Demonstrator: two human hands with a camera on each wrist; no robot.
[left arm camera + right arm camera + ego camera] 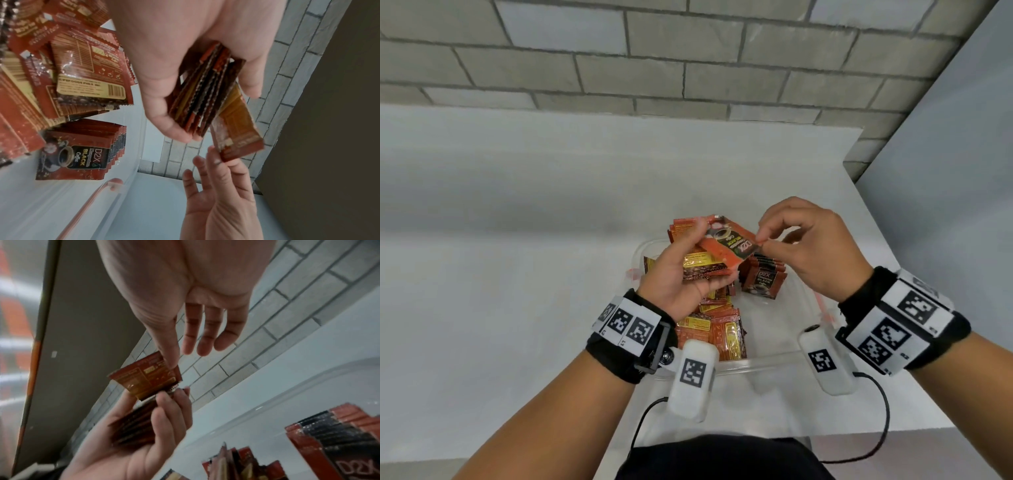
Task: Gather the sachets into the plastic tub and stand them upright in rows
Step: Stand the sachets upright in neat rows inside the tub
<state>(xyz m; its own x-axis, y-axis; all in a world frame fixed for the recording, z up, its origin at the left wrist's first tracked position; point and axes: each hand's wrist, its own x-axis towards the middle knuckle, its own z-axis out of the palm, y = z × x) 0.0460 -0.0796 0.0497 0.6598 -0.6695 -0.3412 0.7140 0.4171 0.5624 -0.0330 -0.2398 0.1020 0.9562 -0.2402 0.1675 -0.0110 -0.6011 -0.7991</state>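
Observation:
Above the clear plastic tub (767, 361), my left hand (710, 257) grips a stack of red sachets (702, 267) edge-on in its palm (201, 91). My right hand (762, 241) pinches the corner of the top sachet (729, 246) between thumb and forefinger; its other fingers are spread (205, 337). That sachet (148, 378) sticks out from the stack at an angle. In the tub, a row of sachets (762, 281) stands upright near the far right, fronts facing me (82, 149). Loose sachets (722, 332) lie in a heap on the tub's left side (82, 73).
The tub sits on a white table (517, 240) against a grey brick wall (688, 68). The table's right edge (887, 260) runs close beside the tub. The tub's right half shows bare floor (784, 325). Red clips (825, 310) sit on the rim.

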